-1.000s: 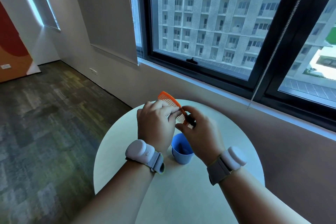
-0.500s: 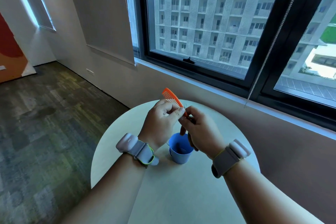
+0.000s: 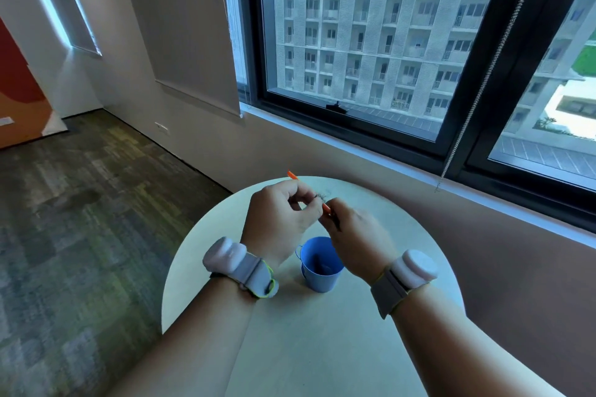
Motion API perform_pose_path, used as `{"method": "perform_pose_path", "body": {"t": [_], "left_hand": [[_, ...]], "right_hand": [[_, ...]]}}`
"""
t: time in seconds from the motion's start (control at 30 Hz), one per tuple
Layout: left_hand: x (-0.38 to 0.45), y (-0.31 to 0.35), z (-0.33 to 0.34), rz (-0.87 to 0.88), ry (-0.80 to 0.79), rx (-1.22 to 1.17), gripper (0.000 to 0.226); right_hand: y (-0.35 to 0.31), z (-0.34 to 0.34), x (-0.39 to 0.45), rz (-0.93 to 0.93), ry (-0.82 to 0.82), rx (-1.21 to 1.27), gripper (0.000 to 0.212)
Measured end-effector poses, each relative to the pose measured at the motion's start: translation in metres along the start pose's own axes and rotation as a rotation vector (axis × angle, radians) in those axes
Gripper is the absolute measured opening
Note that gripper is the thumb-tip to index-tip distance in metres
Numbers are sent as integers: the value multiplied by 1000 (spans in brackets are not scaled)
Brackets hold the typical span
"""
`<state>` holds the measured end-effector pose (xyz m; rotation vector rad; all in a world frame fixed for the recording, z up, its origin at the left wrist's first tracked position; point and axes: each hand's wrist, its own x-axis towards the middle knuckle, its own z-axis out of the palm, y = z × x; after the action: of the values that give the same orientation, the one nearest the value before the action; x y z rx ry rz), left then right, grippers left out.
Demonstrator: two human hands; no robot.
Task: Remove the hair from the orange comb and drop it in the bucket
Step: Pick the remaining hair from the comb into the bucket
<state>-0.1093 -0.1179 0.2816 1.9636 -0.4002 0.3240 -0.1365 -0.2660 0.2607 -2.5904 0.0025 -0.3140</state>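
Head view: both hands are up over the round desk (image 3: pixel 322 348), near its far edge. The left hand (image 3: pixel 277 222) grips the orange comb (image 3: pixel 292 175), mostly hidden, one tip poking out past the knuckles. The right hand (image 3: pixel 358 235), blurred, has fingers curled at the comb's other end. A wisp of hair (image 3: pixel 322 195) shows between the hands. The blue bucket (image 3: pixel 319 264) stands just below them.

Bare forearms, grey-strapped white wrist devices (image 3: pixel 240 263)
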Motion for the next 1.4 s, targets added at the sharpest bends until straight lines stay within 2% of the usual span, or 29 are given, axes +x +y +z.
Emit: {"method": "perform_pose_path", "body": {"t": [0.1, 0.3, 0.43, 0.57, 0.7, 0.8, 0.97, 1.1, 1.17, 1.27, 1.4], "left_hand": [[0, 1, -3, 137, 160, 329, 10], [-2, -23, 3, 141, 176, 492, 16], [-2, -27, 4, 90, 201, 466, 18], [0, -22, 7, 119, 279, 457, 17], [1, -16, 8, 0, 310, 209, 12], [0, -12, 7, -91, 246, 109, 13], [-7, -18, 11, 85, 167, 259, 15], [-2, -19, 10, 83, 126, 249, 5], [-1, -17, 10, 50, 94, 214, 12], [1, -17, 7, 133, 102, 244, 23], [4, -22, -1, 202, 79, 316, 23]], "right_hand": [[-2, 4, -5, 29, -31, 5, 51], [-3, 3, -4, 74, 19, 19, 52], [-4, 11, -6, 54, 19, 115, 53], [-6, 7, -1, 39, 54, 139, 46], [-12, 6, 3, 64, 84, 135, 41], [-9, 6, 4, 88, 110, 181, 39], [-8, 5, 6, 84, 127, 233, 31], [-10, 6, 6, 94, 101, 299, 30], [-11, 6, 5, 104, 96, 355, 25], [-12, 5, 3, 78, 110, 344, 22], [-11, 1, 2, 75, 104, 265, 26]]}}
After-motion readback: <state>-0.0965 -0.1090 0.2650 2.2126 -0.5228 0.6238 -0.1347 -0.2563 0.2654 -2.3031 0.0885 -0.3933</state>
